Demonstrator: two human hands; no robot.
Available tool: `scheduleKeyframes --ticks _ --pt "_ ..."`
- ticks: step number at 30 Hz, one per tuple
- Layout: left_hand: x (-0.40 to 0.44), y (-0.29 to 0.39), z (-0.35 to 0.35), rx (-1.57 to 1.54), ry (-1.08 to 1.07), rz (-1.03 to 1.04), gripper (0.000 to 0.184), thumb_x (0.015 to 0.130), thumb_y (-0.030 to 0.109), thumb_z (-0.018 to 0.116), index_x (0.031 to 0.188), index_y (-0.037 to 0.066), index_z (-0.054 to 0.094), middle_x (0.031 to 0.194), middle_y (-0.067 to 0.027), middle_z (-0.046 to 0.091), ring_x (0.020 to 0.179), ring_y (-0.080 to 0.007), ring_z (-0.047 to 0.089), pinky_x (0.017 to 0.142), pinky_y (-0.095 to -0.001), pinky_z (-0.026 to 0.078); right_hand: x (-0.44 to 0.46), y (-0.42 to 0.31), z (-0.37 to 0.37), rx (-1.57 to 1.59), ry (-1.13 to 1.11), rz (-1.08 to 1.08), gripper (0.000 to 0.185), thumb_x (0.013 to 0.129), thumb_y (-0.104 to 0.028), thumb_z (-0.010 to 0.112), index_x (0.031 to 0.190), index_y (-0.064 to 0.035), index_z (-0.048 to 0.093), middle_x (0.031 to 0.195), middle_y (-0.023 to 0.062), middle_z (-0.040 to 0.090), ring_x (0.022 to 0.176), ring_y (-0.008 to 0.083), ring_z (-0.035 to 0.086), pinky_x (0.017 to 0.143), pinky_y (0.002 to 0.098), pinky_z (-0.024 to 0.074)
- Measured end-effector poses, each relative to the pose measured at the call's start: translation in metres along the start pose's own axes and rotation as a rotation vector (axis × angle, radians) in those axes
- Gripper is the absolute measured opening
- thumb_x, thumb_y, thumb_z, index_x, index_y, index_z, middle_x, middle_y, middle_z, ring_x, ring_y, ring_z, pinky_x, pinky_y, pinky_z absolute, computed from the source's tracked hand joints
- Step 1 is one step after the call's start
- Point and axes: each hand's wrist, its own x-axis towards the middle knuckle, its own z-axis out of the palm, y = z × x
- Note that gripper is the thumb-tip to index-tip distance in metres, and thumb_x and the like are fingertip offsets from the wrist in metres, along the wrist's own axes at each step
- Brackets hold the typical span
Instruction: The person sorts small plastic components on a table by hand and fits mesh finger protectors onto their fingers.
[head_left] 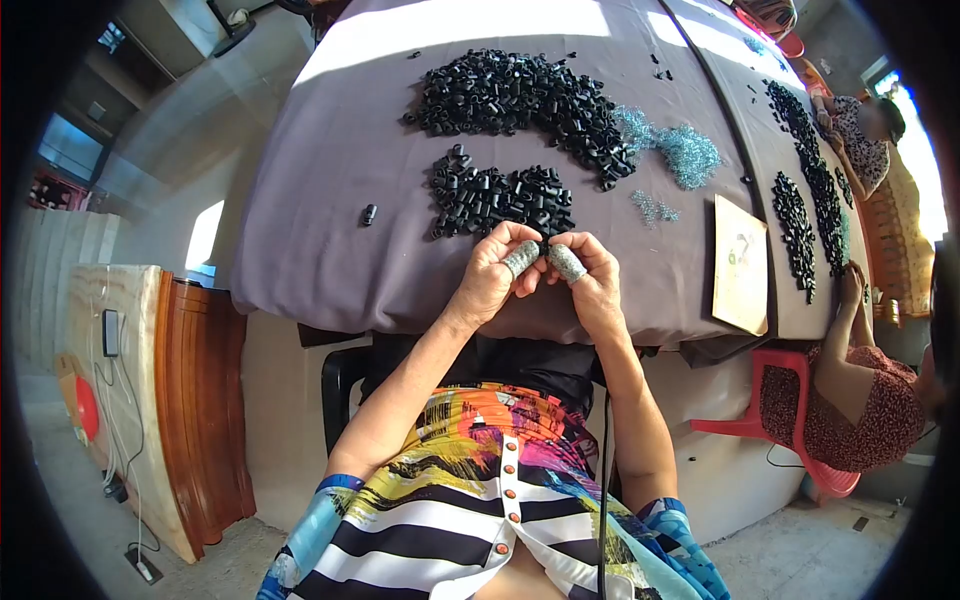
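Both hands meet at the near edge of the cloth-covered table (340,210). My left hand (495,275) and my right hand (588,272) have their fingers closed round a small black piece (544,246), mostly hidden between the fingertips. Greyish wrapping covers one digit on each hand. Just beyond the fingers lies a smaller pile of black pieces (500,198), with a larger black pile (500,92) behind it. Small shiny bluish metal parts (690,155) are heaped to the right of the large pile. One black piece (370,214) lies alone on the left.
A flat board (738,265) lies on the right. Farther right, more black pieces (795,235) lie on the table, and two other people (865,150) sit there, one on a red chair (755,400). A wooden cabinet (200,400) stands at the left.
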Motion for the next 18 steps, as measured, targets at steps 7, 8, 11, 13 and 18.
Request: scheduleKeyframes --ticks 7,8,11,13,18 --pt "-0.0026 0.0005 0.0038 0.155 0.034 0.055 0.010 0.090 0.005 0.045 0.098 0.006 0.050 0.071 -0.0036 0.057 0.051 -0.0052 0.050 0.042 -0.0162 0.037 0.0003 -0.0003 -0.0007 0.006 -0.011 0.010 0.006 0.084 -0.003 0.055 0.090 -0.0006 0.056 0.073 0.0020 0.058 0.062 0.0070 0.051 0.058 0.0200 0.0438" --pt "-0.0029 0.0007 0.0040 0.169 0.035 0.060 0.010 0.090 0.005 0.045 0.098 0.006 0.050 0.071 -0.0035 0.057 0.051 -0.0051 0.050 0.042 -0.0163 0.037 0.0007 0.0002 -0.0014 0.005 -0.024 0.017 0.006 0.084 -0.003 0.055 0.090 -0.0006 0.056 0.073 0.0020 0.058 0.062 0.0070 0.051 0.058 0.0199 0.0434" --pt "-0.0025 0.0010 0.0029 0.148 0.016 0.055 0.010 0.090 0.004 0.044 0.097 0.006 0.050 0.071 -0.0035 0.057 0.051 -0.0049 0.049 0.041 -0.0163 0.036 0.0020 0.0007 -0.0042 -0.005 -0.062 0.033 0.005 0.085 -0.004 0.055 0.088 -0.0006 0.054 0.072 0.0019 0.057 0.060 0.0067 0.050 0.056 0.0197 0.0423" --pt "-0.0027 0.0021 0.0031 0.158 0.014 0.037 0.009 0.090 0.004 0.044 0.097 0.006 0.050 0.071 -0.0036 0.057 0.050 -0.0048 0.049 0.041 -0.0164 0.036 0.0019 -0.0016 -0.0050 -0.018 -0.091 0.041 0.004 0.085 -0.004 0.055 0.086 -0.0007 0.054 0.072 0.0017 0.056 0.059 0.0064 0.049 0.055 0.0196 0.0412" --pt "-0.0022 0.0013 0.0021 0.135 -0.002 0.023 0.009 0.090 0.004 0.044 0.096 0.006 0.050 0.070 -0.0038 0.057 0.050 -0.0046 0.048 0.040 -0.0164 0.035 0.0029 0.0022 -0.0071 -0.032 -0.100 0.031 0.004 0.085 -0.005 0.055 0.084 -0.0014 0.052 0.070 0.0011 0.055 0.058 0.0058 0.048 0.053 0.0192 0.0391"
